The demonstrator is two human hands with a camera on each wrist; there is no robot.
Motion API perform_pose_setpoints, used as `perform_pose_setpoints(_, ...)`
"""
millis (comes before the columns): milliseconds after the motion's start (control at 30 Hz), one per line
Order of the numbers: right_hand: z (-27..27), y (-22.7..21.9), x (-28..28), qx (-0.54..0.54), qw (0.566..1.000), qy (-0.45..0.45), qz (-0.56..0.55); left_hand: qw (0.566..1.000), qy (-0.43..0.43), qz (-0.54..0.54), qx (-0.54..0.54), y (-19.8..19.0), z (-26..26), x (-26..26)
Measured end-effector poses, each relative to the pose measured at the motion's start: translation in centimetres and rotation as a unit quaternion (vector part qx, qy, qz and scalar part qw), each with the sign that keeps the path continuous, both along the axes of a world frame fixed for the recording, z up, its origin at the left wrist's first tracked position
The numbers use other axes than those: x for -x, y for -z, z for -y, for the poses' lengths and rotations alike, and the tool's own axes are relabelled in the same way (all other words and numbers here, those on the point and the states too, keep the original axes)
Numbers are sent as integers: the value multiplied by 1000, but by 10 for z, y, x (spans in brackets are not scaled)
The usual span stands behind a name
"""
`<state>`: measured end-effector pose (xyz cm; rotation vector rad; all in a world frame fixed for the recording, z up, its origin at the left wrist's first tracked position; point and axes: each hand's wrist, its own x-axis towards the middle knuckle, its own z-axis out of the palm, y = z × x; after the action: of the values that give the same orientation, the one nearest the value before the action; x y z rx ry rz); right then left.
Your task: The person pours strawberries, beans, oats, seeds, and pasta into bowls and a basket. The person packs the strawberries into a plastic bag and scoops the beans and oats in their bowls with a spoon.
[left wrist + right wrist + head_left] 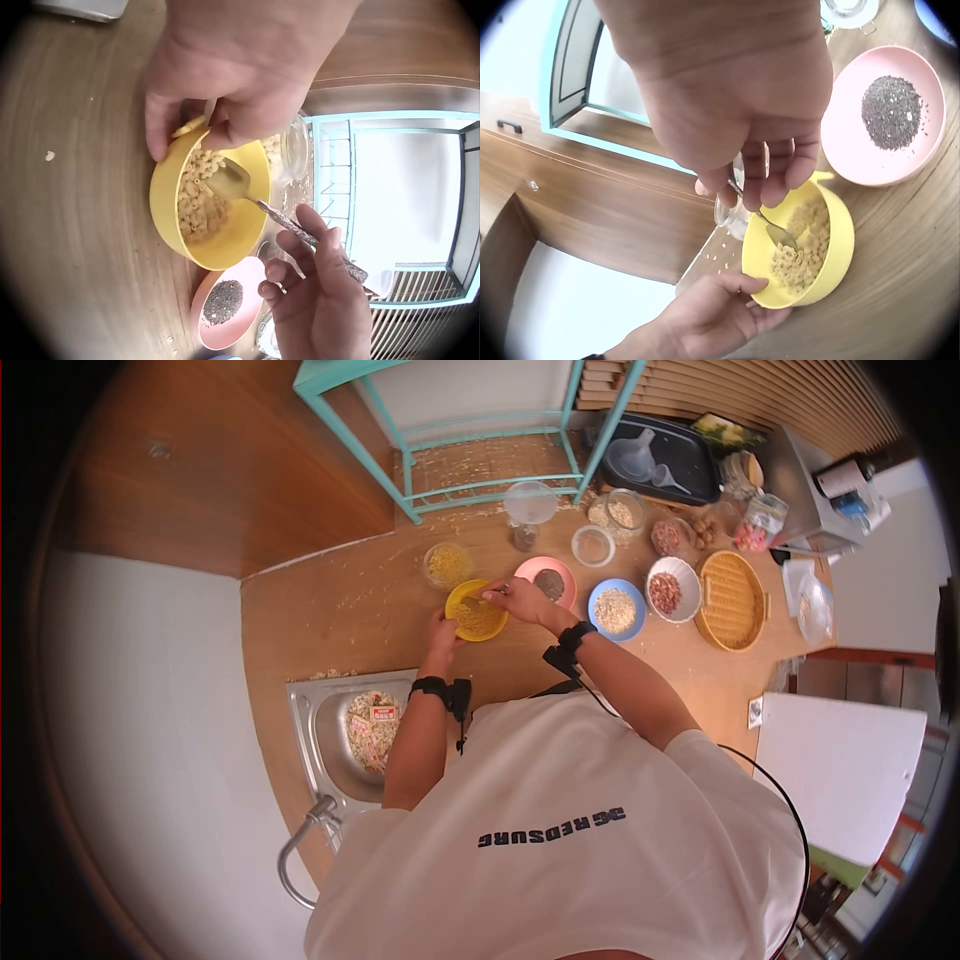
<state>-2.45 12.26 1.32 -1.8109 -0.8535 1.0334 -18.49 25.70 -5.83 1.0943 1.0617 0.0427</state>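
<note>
A yellow bowl (166, 206) holds small elbow macaroni (196, 214). My left hand (442, 633) grips its rim, thumb on the inner side and fingers outside. In the left wrist view the bowl tilts. My right hand (524, 602) pinches the thin patterned handle of a metal spoon (231, 180). The spoon's bowl end dips among the macaroni in the right wrist view. Beside the yellow bowl sits a pink bowl (844, 124) with dark dried bits (892, 112). A glass jar (297, 154) with more macaroni stands behind the yellow bowl.
To the right are a blue dish (597, 598) of pale flakes, a white bowl (690, 572) of reddish pieces and a woven basket (732, 605). A steel sink (325, 735) lies at left. Behind stand a teal rack (480, 492), several jars and a black tray (690, 445).
</note>
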Motion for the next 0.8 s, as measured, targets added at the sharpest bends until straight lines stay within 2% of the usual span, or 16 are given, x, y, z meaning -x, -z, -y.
perform_pose_setpoints(67, 11, -3, -9, -16, 999, -6, 50, 997, -51, -48, -41, -11, 0, -3)
perform_pose_setpoints(167, 32, -9, -20, -53, 998, 2, 27, 994, -69, -4, -86, 43, -14, 3)
perform_pose_setpoints(200, 41, -14, -27, -63, 998, 13, -16, 994, -68, -2, -82, 38, -12, 2)
perform_pose_setpoints(267, 60, -28, -41, -73, 995, 22, -56, 976, -52, -100, -187, 17, -9, -5)
perform_pose_setpoints(300, 73, -37, -47, -91, 990, 56, -94, 976, -55, -98, -187, 14, -6, -8)
perform_pose_setpoints(367, 99, -64, -55, -140, 972, 115, -148, 917, -37, -245, -311, 10, -1, -14)
perform_pose_setpoints(400, 113, -75, -60, -171, 961, 142, -163, 916, -41, -247, -312, -6, 6, -19)
perform_pose_setpoints(467, 148, -74, -85, -175, 957, 175, -150, 838, -56, -347, -417, -51, 27, -35)
perform_pose_setpoints(500, 166, -74, -98, -177, 951, 213, -135, 837, -57, -347, -419, -47, 29, -39)
perform_pose_setpoints(567, 199, -77, -121, -207, 934, 253, -141, 888, -88, -130, -433, -33, 29, -49)
perform_pose_setpoints(600, 215, -78, -131, -233, 916, 292, -146, 888, -87, -128, -433, -40, 39, -59)
perform_pose_setpoints(633, 230, -78, -141, -234, 915, 295, -146, 951, -70, -21, -301, -56, 53, -72)
perform_pose_setpoints(667, 244, -78, -153, -241, 910, 314, -121, 982, -48, 85, -159, -72, 66, -86)
perform_pose_setpoints(700, 258, -78, -163, -248, 905, 333, -96, 983, -43, 86, -159, -91, 81, -101)
perform_pose_setpoints(767, 282, -74, -180, -253, 894, 361, -82, 984, 128, 86, -94, -120, 113, -133)
perform_pose_setpoints(800, 293, -71, -187, -257, 884, 386, -70, 983, 131, 84, -93, -117, 125, -148)
